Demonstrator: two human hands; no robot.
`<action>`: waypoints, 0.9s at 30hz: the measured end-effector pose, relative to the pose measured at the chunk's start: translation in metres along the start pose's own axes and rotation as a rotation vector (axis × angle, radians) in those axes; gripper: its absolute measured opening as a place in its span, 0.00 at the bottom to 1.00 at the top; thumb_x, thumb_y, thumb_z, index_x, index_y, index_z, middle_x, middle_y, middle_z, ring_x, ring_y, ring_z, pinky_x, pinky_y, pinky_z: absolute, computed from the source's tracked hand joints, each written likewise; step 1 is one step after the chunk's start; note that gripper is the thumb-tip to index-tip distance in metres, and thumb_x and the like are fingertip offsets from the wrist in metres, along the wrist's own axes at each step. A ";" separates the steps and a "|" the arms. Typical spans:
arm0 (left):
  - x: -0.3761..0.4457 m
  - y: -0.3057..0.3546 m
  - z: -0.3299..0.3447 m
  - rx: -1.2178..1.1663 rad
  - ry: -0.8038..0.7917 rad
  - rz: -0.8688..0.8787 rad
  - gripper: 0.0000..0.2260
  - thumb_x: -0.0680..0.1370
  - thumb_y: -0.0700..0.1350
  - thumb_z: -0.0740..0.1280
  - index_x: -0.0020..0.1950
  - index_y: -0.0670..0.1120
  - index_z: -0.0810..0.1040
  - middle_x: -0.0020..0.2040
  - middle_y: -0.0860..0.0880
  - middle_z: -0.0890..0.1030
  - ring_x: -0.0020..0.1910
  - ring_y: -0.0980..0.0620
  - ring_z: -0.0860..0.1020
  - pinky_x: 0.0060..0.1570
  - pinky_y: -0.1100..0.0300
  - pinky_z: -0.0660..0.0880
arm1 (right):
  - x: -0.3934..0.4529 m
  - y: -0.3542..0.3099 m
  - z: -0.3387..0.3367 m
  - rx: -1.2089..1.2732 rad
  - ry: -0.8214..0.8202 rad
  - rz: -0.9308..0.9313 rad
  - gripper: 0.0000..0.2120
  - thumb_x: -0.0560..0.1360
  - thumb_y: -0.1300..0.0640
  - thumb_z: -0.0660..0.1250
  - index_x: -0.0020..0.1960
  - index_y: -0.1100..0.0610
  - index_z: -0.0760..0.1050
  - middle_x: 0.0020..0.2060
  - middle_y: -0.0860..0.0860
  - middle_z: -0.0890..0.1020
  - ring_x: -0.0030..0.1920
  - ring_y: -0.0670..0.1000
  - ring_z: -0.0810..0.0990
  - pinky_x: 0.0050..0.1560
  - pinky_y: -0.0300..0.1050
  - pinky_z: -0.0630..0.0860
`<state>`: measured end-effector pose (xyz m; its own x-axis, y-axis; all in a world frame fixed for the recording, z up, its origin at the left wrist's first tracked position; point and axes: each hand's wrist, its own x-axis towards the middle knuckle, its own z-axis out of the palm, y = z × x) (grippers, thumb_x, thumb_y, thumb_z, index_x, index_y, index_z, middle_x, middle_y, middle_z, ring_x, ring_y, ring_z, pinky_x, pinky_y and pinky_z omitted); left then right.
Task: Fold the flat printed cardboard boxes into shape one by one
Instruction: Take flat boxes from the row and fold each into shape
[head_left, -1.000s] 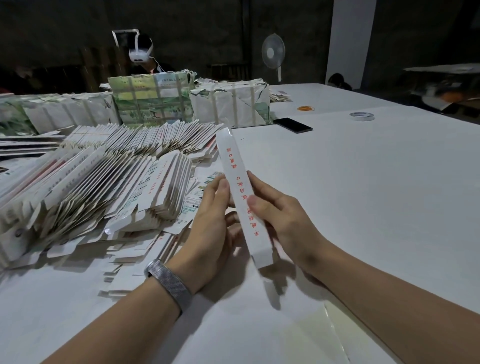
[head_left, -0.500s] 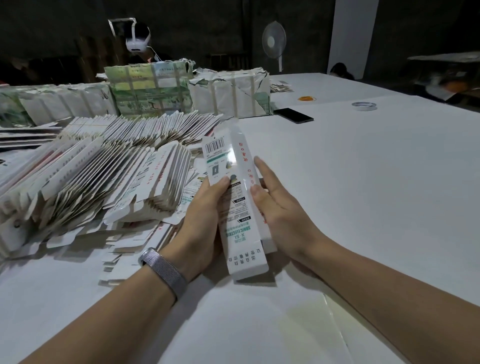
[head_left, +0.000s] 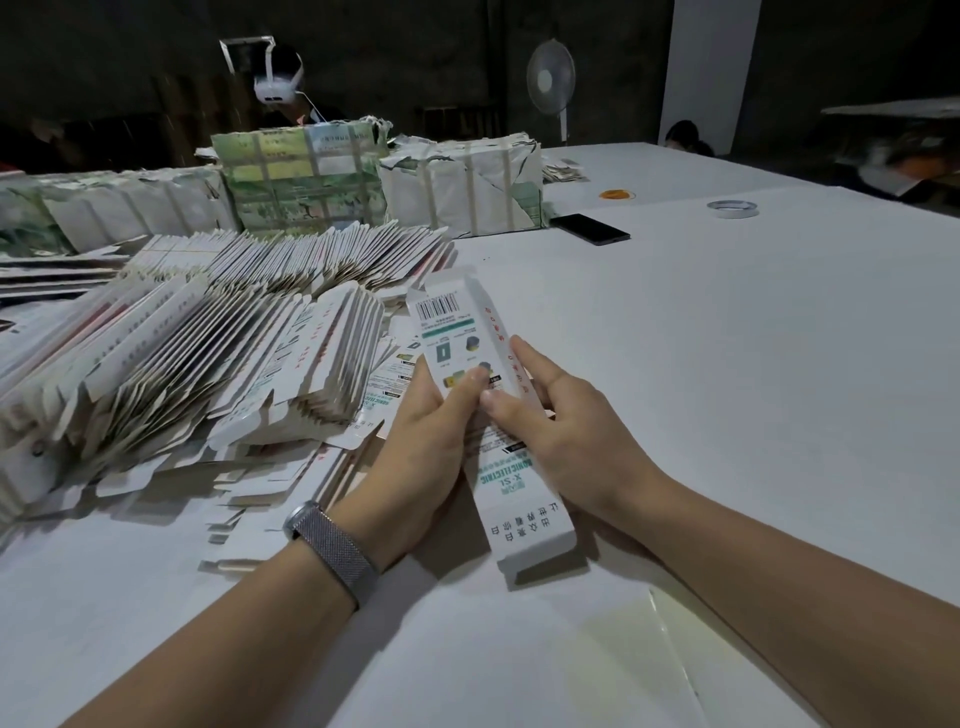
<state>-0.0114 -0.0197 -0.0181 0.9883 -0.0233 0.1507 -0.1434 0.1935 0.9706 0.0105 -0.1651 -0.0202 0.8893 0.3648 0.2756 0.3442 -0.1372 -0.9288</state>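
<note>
A: Step in hand?

B: I read it as squaring one box (head_left: 470, 374) open. My left hand (head_left: 415, 457) and right hand (head_left: 566, 436) both pinch it mid-length, thumbs on the printed face, held just above the table (head_left: 727, 364).

A: Next?

B: Probably tucking the end flaps; the far end looks open, hard to tell.

A: Room?

B: Flat stack (head_left: 208, 364) crowds the left; the right is open.

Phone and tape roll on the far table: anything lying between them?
No. In the head view the stretch between the black phone and the tape roll is bare white table. The orange item lies further back.
</note>
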 end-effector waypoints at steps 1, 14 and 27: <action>0.000 0.000 0.000 -0.006 0.002 0.005 0.13 0.85 0.43 0.60 0.70 0.49 0.72 0.53 0.46 0.86 0.47 0.47 0.86 0.38 0.56 0.82 | 0.000 0.001 0.000 0.003 -0.001 -0.003 0.20 0.72 0.39 0.67 0.63 0.27 0.71 0.51 0.43 0.86 0.47 0.46 0.86 0.49 0.51 0.84; 0.004 0.000 -0.004 0.042 0.087 -0.007 0.34 0.72 0.73 0.57 0.68 0.52 0.75 0.53 0.44 0.86 0.49 0.43 0.86 0.45 0.49 0.83 | 0.001 0.004 0.002 0.146 -0.098 0.048 0.18 0.77 0.48 0.65 0.66 0.43 0.78 0.54 0.49 0.86 0.55 0.53 0.85 0.60 0.59 0.79; 0.003 0.001 -0.001 0.135 -0.115 0.017 0.22 0.75 0.60 0.62 0.62 0.47 0.75 0.43 0.53 0.85 0.41 0.53 0.84 0.36 0.62 0.79 | 0.005 -0.008 -0.005 0.386 0.100 0.052 0.20 0.74 0.52 0.66 0.66 0.46 0.75 0.53 0.70 0.78 0.43 0.60 0.78 0.46 0.64 0.78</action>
<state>-0.0083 -0.0182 -0.0170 0.9745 -0.1343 0.1799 -0.1730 0.0616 0.9830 0.0139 -0.1667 -0.0104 0.9339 0.2728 0.2310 0.1767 0.2095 -0.9617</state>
